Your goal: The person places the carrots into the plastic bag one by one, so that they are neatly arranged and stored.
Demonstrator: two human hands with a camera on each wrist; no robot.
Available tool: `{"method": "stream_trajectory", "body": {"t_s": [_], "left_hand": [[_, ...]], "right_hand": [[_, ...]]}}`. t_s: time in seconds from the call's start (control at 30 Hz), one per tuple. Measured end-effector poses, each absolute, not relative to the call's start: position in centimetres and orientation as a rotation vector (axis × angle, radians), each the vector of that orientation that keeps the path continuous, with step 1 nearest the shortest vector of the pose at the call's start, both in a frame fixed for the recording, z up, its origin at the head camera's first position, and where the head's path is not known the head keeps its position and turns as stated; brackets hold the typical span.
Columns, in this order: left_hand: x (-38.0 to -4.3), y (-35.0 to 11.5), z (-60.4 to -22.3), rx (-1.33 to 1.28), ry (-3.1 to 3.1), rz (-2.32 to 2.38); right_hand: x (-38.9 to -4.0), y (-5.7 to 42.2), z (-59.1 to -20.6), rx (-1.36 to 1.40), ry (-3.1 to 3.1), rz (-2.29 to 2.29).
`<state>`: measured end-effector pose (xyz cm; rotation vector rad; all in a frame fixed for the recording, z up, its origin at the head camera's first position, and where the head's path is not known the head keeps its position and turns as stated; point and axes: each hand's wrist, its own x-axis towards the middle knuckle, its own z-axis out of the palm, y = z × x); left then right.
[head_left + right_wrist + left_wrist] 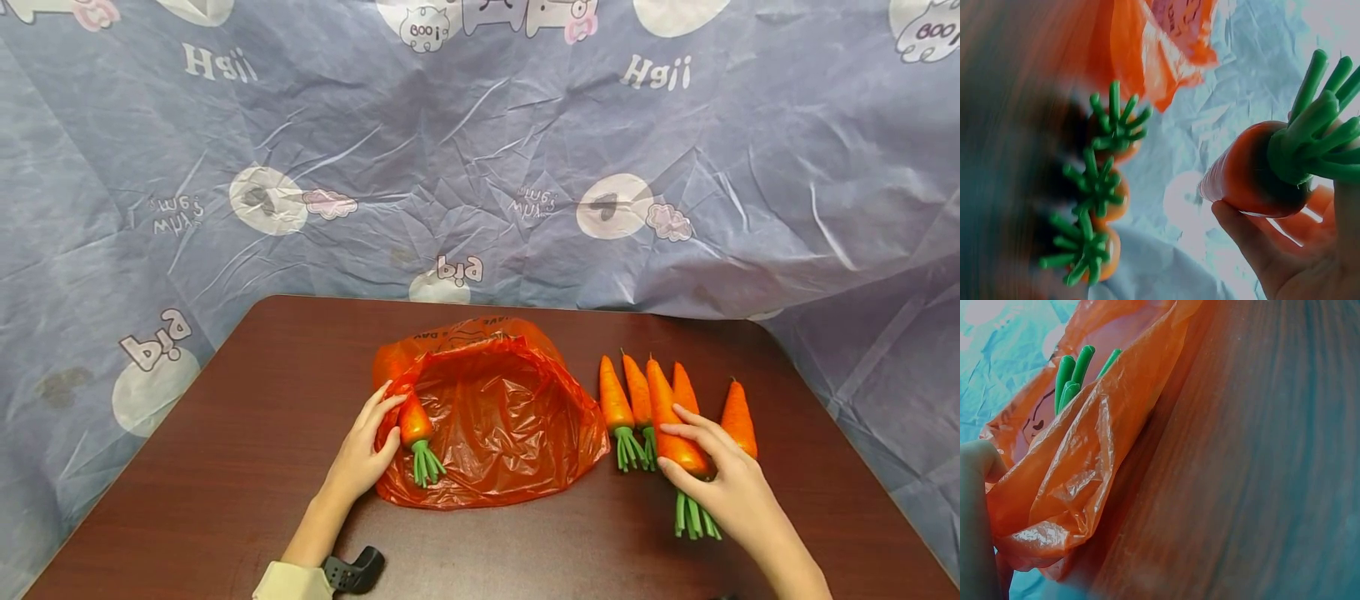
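A crumpled red plastic bag (510, 433) lies on its side, its mouth facing me. My left hand (358, 454) pinches the left side of its rim, fingers and thumb on the thin film. Just inside that edge rests a carrot (415, 423); its green stems (1072, 378) rise above the film in the left wrist view. Over on the right, my right hand (720, 475) grips another carrot (663, 404) between thumb and fingers, tip pointing away from me. The right wrist view shows this carrot (1244, 165) lifted off the table, green stems toward the camera.
Beside the bag, several more carrots lie in a loose row, including a left one (615, 400) close to the bag and a right one (738, 421) partly behind my hand. They rest on a dark brown table (247, 467). A patterned blue-grey cloth (450, 167) hangs behind it.
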<state>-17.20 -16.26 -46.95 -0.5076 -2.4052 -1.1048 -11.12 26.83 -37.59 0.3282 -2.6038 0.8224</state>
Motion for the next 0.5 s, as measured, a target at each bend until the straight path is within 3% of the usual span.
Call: {"method": "stream_trajectory", "body": {"t_s": [0.5], "left_hand": [[-17.2, -16.3, -46.9, -0.519, -2.409, -1.084]], "right_hand": [[-10.3, 23.2, -37.8, 0.614, -2.508, 0.81]]}}
